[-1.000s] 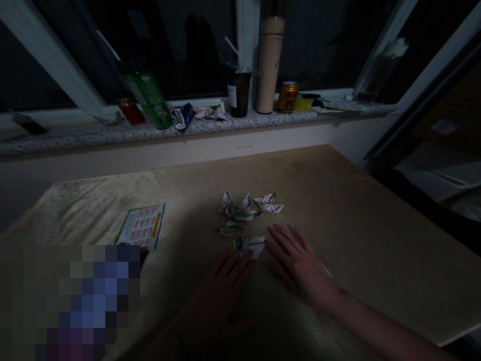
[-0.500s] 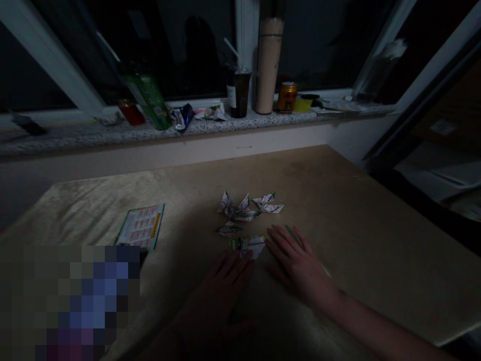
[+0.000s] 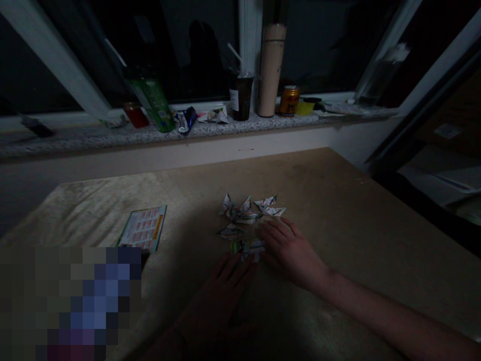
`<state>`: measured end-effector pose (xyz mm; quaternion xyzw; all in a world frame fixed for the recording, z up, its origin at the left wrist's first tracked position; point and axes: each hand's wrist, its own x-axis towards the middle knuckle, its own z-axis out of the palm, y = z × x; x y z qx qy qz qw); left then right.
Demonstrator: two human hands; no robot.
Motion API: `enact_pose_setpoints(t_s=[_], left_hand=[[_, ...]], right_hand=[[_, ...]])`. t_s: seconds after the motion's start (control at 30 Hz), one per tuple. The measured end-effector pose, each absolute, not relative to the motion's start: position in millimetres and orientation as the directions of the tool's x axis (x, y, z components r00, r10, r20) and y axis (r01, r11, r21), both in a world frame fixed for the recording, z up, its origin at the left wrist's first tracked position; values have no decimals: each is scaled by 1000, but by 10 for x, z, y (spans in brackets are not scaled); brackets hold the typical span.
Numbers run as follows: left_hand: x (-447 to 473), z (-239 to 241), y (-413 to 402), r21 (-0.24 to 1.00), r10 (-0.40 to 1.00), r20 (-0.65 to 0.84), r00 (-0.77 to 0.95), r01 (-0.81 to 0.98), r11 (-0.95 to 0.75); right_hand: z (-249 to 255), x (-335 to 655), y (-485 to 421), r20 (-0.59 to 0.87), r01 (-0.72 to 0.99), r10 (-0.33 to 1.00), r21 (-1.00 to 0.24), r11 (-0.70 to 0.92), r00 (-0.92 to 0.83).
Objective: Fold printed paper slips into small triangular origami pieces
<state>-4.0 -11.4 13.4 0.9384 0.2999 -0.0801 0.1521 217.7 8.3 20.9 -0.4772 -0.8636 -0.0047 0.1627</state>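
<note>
The scene is very dark. A small printed paper piece [image 3: 246, 246] lies flat on the tan tabletop [image 3: 338, 200]. My left hand [image 3: 221, 291] rests flat, its stretched fingertips on the paper's near edge. My right hand [image 3: 289, 248] lies flat beside it, fingers spread, touching the paper's right end. Just beyond sits a cluster of several small folded paper shapes [image 3: 250, 210], with one more folded piece [image 3: 230, 231] to the left of the right hand's fingertips.
A printed leaflet [image 3: 143, 228] lies at the left of the table. On the stone windowsill [image 3: 93, 135] stand a green bottle [image 3: 152, 100], a red jar [image 3: 134, 114], a dark cup with a straw [image 3: 240, 95], a tall beige cylinder [image 3: 269, 70], a gold can [image 3: 288, 100] and wrappers.
My right hand has slid left and forward onto the right end of the paper piece. The left hand has stayed put. The view shifted slightly.
</note>
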Motion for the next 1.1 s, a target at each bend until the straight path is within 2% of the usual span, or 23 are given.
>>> enact_pose_setpoints(t_s=[0.23,0.5,0.73,0.83,0.97,1.1], left_hand=[[-35,87,-91,242,526,-253,812,580,-778],[-44,-9,-68,261,523,-256,813,579,-772],[-68,-103,-97,279,518,-131,846,532,-799],[-48,-74,-96,307,498,-135,856,514,-801],[-28,10,-85,330,484,-195,853,521,-787],[-39,11,-89,349,479,-193,856,516,-782]], right_hand=[[0,2104,224,324,823,848,-261,505,-419],[-77,2076,206,336,795,824,-262,547,-456],[-81,2062,158,316,753,825,-346,560,-469],[-74,2052,146,312,734,825,-380,562,-471],[-52,2039,154,293,756,871,-436,488,-393],[-43,2034,175,251,787,914,-467,404,-320]])
